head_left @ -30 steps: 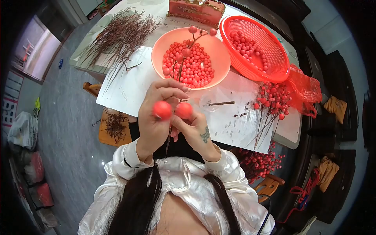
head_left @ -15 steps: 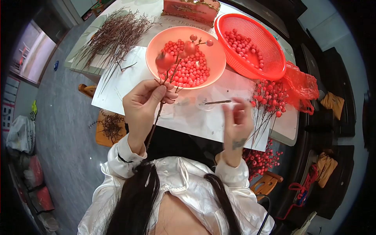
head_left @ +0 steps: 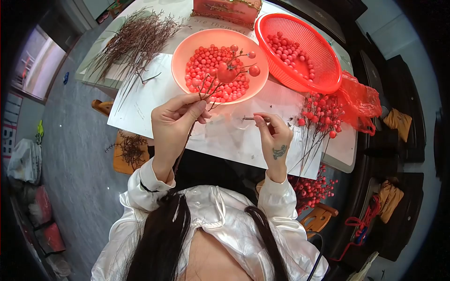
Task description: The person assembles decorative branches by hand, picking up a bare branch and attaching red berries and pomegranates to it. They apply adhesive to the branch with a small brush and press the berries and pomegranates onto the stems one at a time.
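My left hand (head_left: 180, 114) pinches the stem of a brown artificial twig (head_left: 213, 90), whose top reaches over the pink bowl (head_left: 179, 79). Red berries of different sizes sit on its branch ends, with one large red ball (head_left: 227, 72) among them. Below the hand, the twig's stem runs down toward my sleeve. To the right, my right hand (head_left: 275, 133) is closed, thumb and fingers pinching a short dark stick (head_left: 248, 118) over the white paper. The stick's tip points left at a small clear patch of film or liquid. Many small red berries (head_left: 201, 61) fill the bowl.
A red plastic basket (head_left: 338, 84) holds more berries. Finished-looking berry sprigs (head_left: 323, 114) lie beside a red plastic bag (head_left: 358, 100). Bare brown twigs (head_left: 136, 40) are heaped at the left; a pink box (head_left: 227, 10) stands behind. More twigs (head_left: 133, 150) lie on a wooden stool.
My right hand has moved in left and taken hold of the short dark stick. The twig in my left hand has turned, its berry-laden top shifting right and down over the bowl.
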The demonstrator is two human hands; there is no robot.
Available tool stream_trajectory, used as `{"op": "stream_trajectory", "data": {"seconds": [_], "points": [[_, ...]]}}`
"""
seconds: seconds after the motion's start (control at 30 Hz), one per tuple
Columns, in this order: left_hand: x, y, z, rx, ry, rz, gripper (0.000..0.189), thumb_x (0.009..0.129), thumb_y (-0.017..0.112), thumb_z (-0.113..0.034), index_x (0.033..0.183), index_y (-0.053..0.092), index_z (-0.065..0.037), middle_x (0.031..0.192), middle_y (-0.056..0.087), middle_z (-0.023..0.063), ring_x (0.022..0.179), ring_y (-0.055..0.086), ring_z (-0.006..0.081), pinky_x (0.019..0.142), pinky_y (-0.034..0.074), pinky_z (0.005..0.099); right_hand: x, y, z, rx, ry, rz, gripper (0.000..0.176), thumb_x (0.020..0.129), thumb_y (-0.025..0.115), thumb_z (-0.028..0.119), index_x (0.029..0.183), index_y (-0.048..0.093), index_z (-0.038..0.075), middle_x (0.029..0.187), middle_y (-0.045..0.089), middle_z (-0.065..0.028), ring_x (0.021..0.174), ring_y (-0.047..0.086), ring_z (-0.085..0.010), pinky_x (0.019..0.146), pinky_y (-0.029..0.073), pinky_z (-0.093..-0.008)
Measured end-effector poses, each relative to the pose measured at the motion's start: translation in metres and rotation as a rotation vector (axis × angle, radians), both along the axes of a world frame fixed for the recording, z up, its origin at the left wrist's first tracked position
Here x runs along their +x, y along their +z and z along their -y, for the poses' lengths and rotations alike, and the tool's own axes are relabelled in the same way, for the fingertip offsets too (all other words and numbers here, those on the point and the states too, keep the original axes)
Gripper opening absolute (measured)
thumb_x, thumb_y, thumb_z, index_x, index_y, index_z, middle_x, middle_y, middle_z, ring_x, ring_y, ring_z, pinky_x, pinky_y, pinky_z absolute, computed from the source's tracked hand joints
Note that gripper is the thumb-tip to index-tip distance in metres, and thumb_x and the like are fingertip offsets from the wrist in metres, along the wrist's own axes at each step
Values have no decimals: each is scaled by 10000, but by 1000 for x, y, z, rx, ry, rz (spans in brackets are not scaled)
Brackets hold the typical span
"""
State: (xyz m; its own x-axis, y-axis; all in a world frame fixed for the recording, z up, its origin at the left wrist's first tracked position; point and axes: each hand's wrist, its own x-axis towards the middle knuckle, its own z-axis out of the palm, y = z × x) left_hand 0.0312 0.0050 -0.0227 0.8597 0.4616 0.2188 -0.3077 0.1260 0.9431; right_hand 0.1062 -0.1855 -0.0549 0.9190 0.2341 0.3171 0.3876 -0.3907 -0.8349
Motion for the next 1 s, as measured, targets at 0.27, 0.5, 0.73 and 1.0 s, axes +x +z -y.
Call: {"op": "stream_trajectory", "data": {"seconds": [0.27, 0.5, 0.73, 1.0], "points": [[1, 5, 11, 77, 39, -82, 144, 812, 588, 13, 944, 622, 56, 817, 643, 98, 613, 582, 92, 519, 449, 190, 0, -2, 4, 78, 2, -32, 77, 793, 623, 45, 853, 641, -1, 711, 617, -79, 540, 506, -85, 483, 371, -211], [10, 6, 24, 252, 110, -115, 88, 787, 637, -38, 833, 636, 36, 690, 608, 35, 558, 555, 52, 487, 424, 173, -22, 32, 25, 746, -132, -113, 149, 873, 553, 98, 892, 601, -42, 672, 554, -37, 470, 339, -20, 405, 217, -166], [18, 9, 37, 210, 46, -170, 82, 782, 634, -40, 768, 617, 39, 616, 590, 27, 514, 536, 36, 457, 407, 180, -29, 32, 26, 939, -131, -38, 176, 879, 554, 125, 905, 593, -44, 663, 546, -56, 459, 344, -33, 402, 227, -167], [20, 5, 41, 258, 32, -140, 80, 779, 634, -39, 768, 619, 38, 593, 588, 22, 483, 514, 29, 429, 383, 182, -31, 33, 20, 973, -95, -15, 196, 877, 562, 143, 910, 590, -48, 661, 555, -60, 458, 356, -36, 397, 234, -166]]}}
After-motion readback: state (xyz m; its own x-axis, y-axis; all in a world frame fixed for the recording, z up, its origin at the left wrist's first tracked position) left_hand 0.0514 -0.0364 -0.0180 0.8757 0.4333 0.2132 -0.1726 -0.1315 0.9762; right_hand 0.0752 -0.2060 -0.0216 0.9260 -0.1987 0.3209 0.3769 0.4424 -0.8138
